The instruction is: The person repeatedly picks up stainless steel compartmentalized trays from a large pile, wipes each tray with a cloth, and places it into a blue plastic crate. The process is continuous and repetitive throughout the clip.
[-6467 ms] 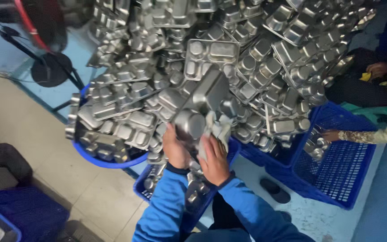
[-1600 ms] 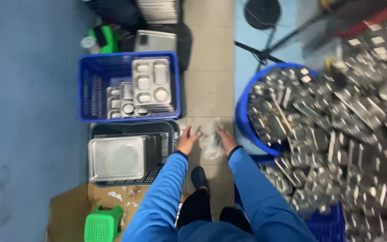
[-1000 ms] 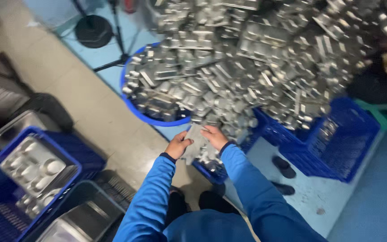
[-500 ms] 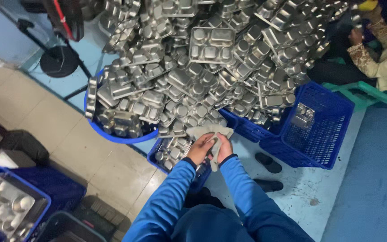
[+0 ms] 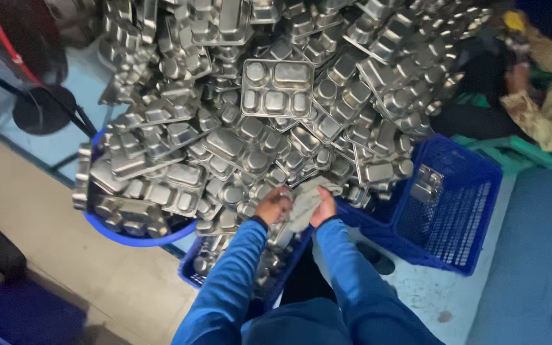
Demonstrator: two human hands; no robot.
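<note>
While both hands, left (image 5: 272, 206) and right (image 5: 324, 206), are gripping a cloth (image 5: 304, 202) with closed fingers, trays (image 5: 276, 87) are lying piled just beyond.

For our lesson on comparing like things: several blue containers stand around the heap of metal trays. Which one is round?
The blue tub at the left of the heap, heaped with steel trays. Its rim curves; the blue crates, such as the one on the right, are rectangular with lattice walls.
</note>
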